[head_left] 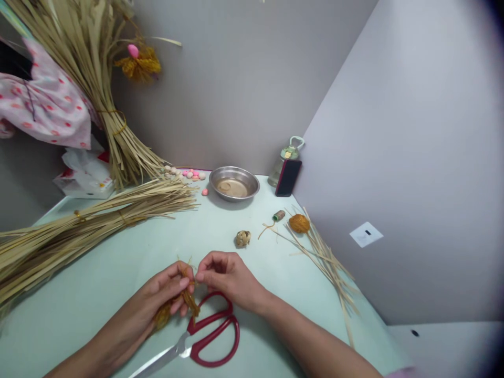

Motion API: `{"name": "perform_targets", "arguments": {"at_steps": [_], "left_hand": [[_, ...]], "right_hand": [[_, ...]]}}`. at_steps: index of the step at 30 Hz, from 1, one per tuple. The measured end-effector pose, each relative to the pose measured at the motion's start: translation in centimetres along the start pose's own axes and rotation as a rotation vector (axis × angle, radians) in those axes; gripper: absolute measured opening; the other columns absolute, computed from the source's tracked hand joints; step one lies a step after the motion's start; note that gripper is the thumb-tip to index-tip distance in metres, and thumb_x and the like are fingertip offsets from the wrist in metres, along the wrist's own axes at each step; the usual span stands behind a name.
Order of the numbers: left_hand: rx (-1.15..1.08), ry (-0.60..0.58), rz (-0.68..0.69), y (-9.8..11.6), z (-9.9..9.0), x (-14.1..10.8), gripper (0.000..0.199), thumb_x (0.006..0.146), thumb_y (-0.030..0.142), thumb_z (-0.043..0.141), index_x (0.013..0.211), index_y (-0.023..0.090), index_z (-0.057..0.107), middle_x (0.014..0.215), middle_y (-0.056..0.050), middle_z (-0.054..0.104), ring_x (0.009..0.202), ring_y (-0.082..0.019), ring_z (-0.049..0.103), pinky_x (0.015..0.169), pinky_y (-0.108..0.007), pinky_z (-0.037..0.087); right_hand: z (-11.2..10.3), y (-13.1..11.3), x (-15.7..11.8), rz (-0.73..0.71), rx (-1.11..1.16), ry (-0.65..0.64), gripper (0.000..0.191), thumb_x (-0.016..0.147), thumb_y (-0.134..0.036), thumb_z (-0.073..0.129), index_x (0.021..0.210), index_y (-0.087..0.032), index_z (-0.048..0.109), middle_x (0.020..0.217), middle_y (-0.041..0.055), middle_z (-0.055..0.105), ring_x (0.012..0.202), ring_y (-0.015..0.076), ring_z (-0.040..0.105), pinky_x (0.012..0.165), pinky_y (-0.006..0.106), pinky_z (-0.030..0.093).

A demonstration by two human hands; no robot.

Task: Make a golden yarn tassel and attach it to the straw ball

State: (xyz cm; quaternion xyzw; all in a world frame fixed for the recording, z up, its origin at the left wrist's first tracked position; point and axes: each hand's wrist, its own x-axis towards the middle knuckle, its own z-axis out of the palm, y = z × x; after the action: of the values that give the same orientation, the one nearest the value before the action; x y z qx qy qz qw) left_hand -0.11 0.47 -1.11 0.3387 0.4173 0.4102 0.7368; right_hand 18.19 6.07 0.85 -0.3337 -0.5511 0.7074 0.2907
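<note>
My left hand [167, 289] is closed round a bundle of golden-brown yarn [191, 304], whose strands hang below the fingers. Just right of it, my right hand [226, 275] pinches at the edge of the bundle; a thin strand seems to lie between its thumb and index finger, too small to make out fully. Red-handled scissors [216, 357] lie on the table under and in front of the hands, blades toward the lower left. A small woven straw ball [243, 239] sits beyond my right hand.
Long dried straw bundles [98, 223] lie at left, with another upright behind. A metal bowl [234, 184], bottle, phone [289, 178] and pink beads stand at the back. Yarn ball [299, 224], small spool [279, 216] and loose straws lie right.
</note>
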Motion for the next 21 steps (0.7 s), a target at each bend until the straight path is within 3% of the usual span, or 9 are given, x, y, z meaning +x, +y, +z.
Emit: {"name": "perform_targets", "arguments": {"at_steps": [3,9,15,21], "left_hand": [[-0.004,0.036,0.014,0.15,0.28,-0.1,0.017,0.094,0.038,0.059,0.09,0.022,0.062,0.083,0.003,0.055,0.06,-0.009,0.039,0.065,-0.022,0.043],[0.062,0.079,0.036,-0.05,0.33,0.05,0.022,0.092,0.044,0.061,0.084,0.023,0.062,0.072,0.005,0.046,0.06,-0.01,0.039,0.061,-0.021,0.041],[0.124,0.113,0.066,-0.2,0.2,0.1,0.024,0.094,0.045,0.057,0.085,0.023,0.061,0.077,0.004,0.053,0.061,-0.011,0.042,0.062,-0.023,0.04],[0.188,0.102,0.079,-0.43,0.09,0.0,0.023,0.094,0.044,0.057,0.089,0.023,0.061,0.075,0.004,0.054,0.059,-0.01,0.044,0.061,-0.023,0.04]], "right_hand": [[-0.16,0.07,0.09,0.009,-0.019,0.027,0.043,0.075,-0.056,0.073,0.079,-0.015,0.062,0.073,-0.0001,0.06,0.057,0.0089,0.049,0.057,0.024,0.037],[0.15,0.29,-0.09,0.027,-0.033,-0.065,0.04,0.069,-0.05,0.08,0.078,-0.015,0.064,0.067,-0.0014,0.059,0.059,0.0097,0.048,0.059,0.024,0.038],[-0.21,0.07,0.33,0.031,0.025,0.107,0.036,0.072,-0.047,0.078,0.075,-0.015,0.063,0.066,-0.0024,0.058,0.054,0.0075,0.045,0.055,0.023,0.036],[0.02,0.02,0.29,0.05,0.068,0.14,0.033,0.074,-0.044,0.076,0.077,-0.015,0.062,0.07,-0.0008,0.063,0.052,0.007,0.047,0.053,0.022,0.035]]}}
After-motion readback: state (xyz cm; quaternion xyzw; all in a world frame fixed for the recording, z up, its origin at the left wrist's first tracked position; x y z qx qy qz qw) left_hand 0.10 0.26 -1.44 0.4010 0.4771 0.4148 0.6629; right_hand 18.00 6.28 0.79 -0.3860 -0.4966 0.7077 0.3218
